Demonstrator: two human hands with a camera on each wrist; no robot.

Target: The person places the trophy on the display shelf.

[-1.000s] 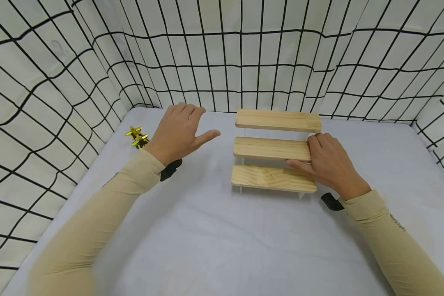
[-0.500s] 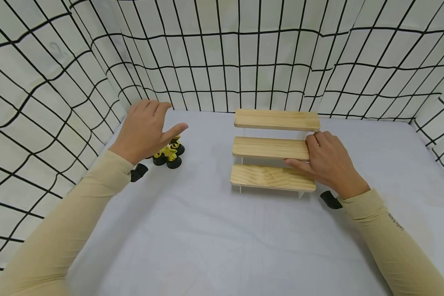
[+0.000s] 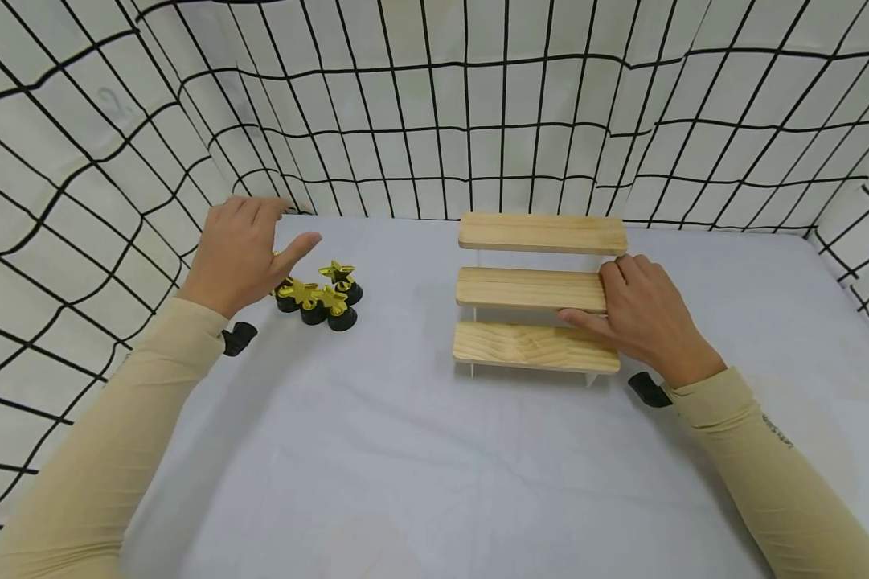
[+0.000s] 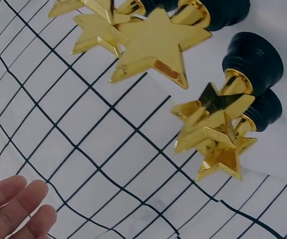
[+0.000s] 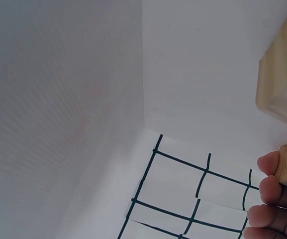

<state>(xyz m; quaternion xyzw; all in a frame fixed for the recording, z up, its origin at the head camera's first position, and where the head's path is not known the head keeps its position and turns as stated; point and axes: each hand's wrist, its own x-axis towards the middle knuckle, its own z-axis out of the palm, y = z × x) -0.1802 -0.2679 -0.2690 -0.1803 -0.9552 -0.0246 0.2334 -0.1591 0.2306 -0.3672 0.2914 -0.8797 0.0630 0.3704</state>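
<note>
Wood in the right hand (image 3: 645,320): gripping the middle board (image 3: 526,289) of the three-tier stand (image 3: 531,347) at its right end. Holding nothing in the left hand (image 3: 237,253), unclenched near black-based gold star trophies (image 3: 331,301), clustered upright on the white-covered desk (image 3: 405,450) left of the stand, before a black-gridded wall (image 3: 485,96).

a three-tier pale wooden display riser (image 3: 524,288) stands upright, its grain showing; well apart to its left, black-based gold star trophies (image 3: 331,301) stand closely clustered.
</note>
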